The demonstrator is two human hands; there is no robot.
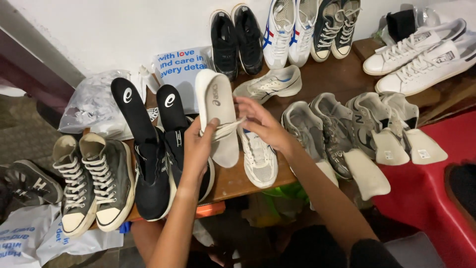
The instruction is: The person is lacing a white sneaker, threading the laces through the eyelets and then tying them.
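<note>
Over wooden tabletop (342,74), left hand (198,144) grips white foam insole (216,106), propped upright against white mesh sneaker (259,159); right hand (263,121) pinches sneaker's lace. Black pair (156,173) and grey pairs (342,131) already with insoles out. Second white sneaker (270,84) apparently untouched.

Lighting was even and moderately bright, from above. The white wall (124,30) reflected diffuse light without glare. Shadows under the table (238,181) were deep. Focus was sharp centrally; frame edges showed wide-angle distortion and slight softness.
</note>
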